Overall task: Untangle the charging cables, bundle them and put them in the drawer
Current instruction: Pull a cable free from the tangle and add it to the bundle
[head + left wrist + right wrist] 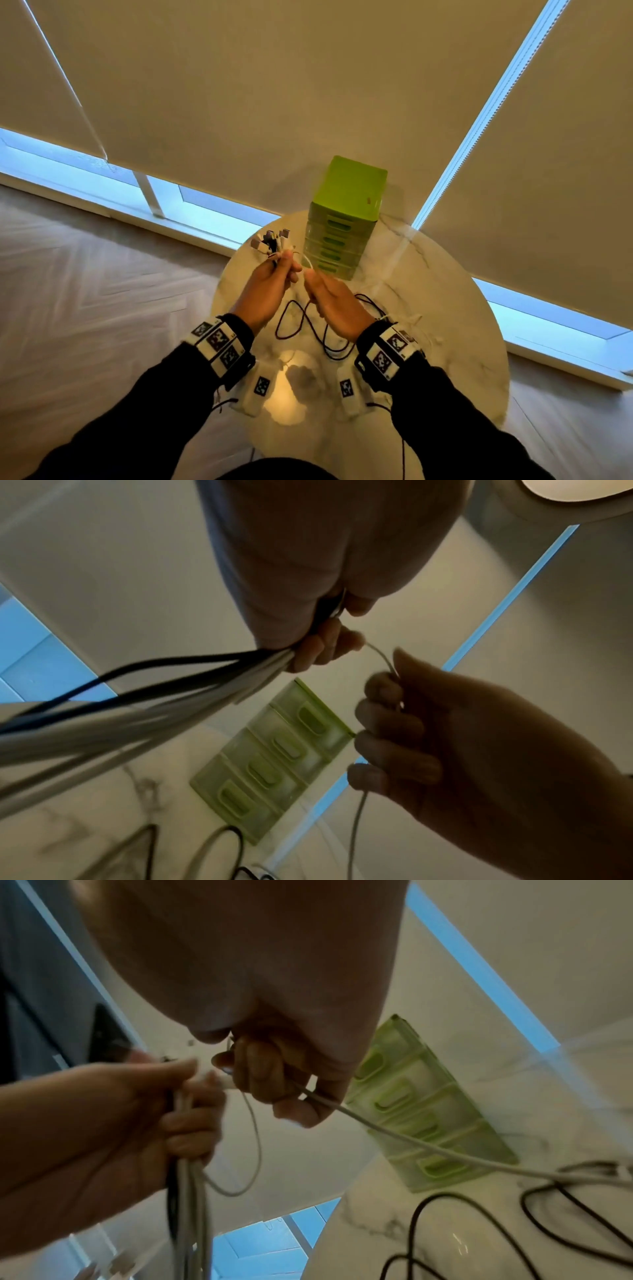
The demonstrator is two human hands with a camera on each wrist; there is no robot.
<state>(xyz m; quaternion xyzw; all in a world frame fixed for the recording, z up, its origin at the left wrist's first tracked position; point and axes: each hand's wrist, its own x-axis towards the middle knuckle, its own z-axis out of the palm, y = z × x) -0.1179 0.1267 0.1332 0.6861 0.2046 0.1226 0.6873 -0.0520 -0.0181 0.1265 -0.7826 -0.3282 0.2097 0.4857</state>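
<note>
My left hand (281, 270) grips a bunch of white and black charging cables (178, 693) above the table, and their plug ends (270, 240) stick up past the fingers. My right hand (317, 286), just to its right, curls round one thin white cable (404, 1146) that loops across from the left hand's bunch and trails down to the table. Dark cable loops (308, 325) lie on the marble under both hands. The green drawer unit (346, 219) stands behind the hands with all its drawers closed.
The round marble table (445, 325) is small, its edge close on every side. The drawer unit stands at its back edge against the window blinds. Wood floor lies to the left. More black cable (479, 1221) lies on the right part of the tabletop.
</note>
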